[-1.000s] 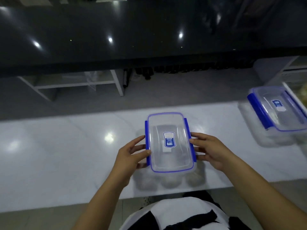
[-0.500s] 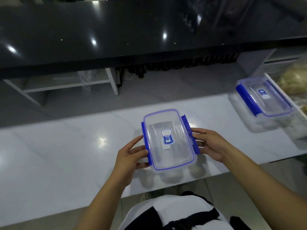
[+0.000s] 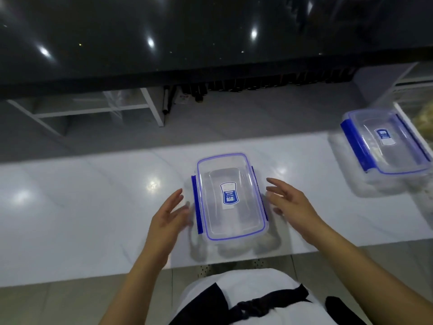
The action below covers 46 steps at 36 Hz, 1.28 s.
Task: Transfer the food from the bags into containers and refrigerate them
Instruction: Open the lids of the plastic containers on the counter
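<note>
Because both my hands hover with fingers spread and nothing in them, the left hand (image 3: 167, 215) just beside one blue side clip and the right hand (image 3: 289, 202) just beside the other, the clear lidded container (image 3: 230, 198) sits unheld near the front edge of the white counter (image 3: 82, 207). I judge a careless tug on the clips could slide it off that edge. A second lidded container (image 3: 384, 146) waits far right, beside bagged food (image 3: 424, 118) that is barely visible.

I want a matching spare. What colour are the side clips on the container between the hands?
Blue, on a clear container; the head view shows them.
</note>
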{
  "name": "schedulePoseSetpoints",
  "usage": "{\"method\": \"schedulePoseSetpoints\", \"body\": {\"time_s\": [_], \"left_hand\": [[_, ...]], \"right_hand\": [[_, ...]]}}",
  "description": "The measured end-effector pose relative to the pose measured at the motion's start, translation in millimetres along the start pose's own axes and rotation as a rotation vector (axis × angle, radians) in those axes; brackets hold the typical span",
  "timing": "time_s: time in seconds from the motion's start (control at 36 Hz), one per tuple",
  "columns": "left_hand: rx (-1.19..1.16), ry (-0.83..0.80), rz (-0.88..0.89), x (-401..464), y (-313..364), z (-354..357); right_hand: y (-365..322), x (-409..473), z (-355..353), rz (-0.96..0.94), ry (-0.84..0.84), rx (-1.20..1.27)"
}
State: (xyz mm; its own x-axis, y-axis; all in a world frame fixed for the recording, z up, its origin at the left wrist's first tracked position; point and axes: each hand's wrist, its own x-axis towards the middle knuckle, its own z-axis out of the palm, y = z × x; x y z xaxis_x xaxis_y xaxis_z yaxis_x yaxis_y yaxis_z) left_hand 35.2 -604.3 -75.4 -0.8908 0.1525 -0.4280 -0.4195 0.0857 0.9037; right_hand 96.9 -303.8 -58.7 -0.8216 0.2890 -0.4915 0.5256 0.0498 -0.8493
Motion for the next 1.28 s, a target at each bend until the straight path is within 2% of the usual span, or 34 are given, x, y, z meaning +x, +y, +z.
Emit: {"method": "schedulePoseSetpoints", "body": {"time_s": [0.08,0.14,0.19,0.25,0.33,0.58,0.72,0.86,1.03,1.17,1.28], "left_hand": [[0.403,-0.177,0.142,-14.3,5.2,2.2],[0.617,-0.275,0.205,-23.2,3.4,11.4],[0.725,-0.3,0.264,-31.8,0.0,26.3],[0.77,-0.245,0.281,-38.1,-1.5,39.5],[0.77,-0.154,0.251,-42.9,0.6,48.8],[0.787,-0.052,0.224,-66.0,23.7,45.1],[0.81,0.059,0.215,-82.3,40.9,9.5],[0.798,0.171,0.192,-91.5,43.1,-52.6],[0.786,0.213,0.212,-69.7,29.6,-150.0],[0.828,0.132,0.198,-36.2,18.3,-231.0],[0.851,0.044,0.16,-7.3,7.0,-289.6]], "right_hand": [[-0.8,-14.3,-7.1,-0.196,-0.207,-0.245],[2.9,-20.8,-5.7,-0.288,-0.339,-0.504],[10.3,-22.5,0.0,-0.373,-0.365,-0.79],[15.6,-23.2,7.5,-0.427,-0.35,-0.906],[20.7,-21.3,12.4,-0.463,-0.325,-0.906],[12.7,-25.3,20.1,-0.653,-0.222,-0.794],[-11.9,-25.2,47.9,-0.748,-0.267,-0.811],[-40.9,-26.9,113.2,-0.83,-0.389,-0.867],[-60.5,-16.3,220.0,-0.678,-0.511,-0.819],[-63.9,-10.8,309.3,-0.572,-0.466,-0.773],[-55.4,-7.1,365.2,-0.512,-0.399,-0.856]]}}
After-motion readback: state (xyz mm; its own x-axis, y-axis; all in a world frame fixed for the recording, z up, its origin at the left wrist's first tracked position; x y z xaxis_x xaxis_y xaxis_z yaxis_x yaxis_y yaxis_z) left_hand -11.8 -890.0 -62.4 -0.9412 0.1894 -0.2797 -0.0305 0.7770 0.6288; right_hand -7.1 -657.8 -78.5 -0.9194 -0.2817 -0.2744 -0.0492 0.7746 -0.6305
